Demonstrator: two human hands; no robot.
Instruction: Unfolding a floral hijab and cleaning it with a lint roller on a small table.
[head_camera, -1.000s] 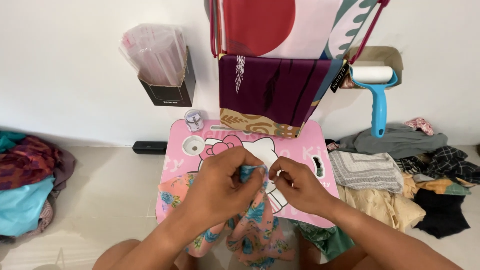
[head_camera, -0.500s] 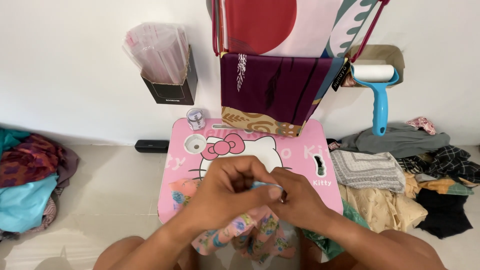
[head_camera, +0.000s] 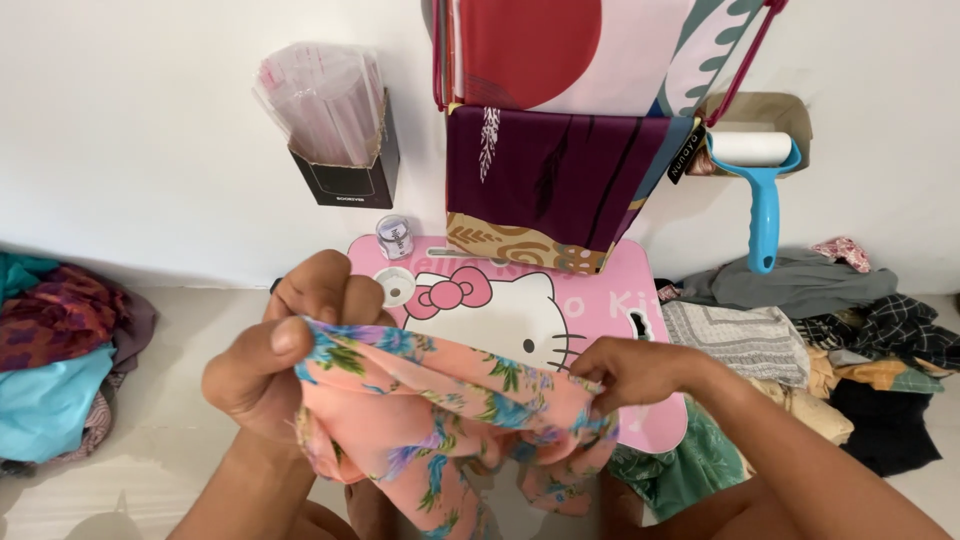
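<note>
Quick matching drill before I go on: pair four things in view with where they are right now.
Things:
1. floral peach cloth
2. lint roller
3. black holder of clear bags
4. small jar

Places:
A. on the wall, upper left
B. stretched between the left hand and the right hand
C. on the back edge of the pink lap table
D. in a wall box at the right, blue handle down

Pairs: 1-B, 2-D, 3-A, 4-C
</note>
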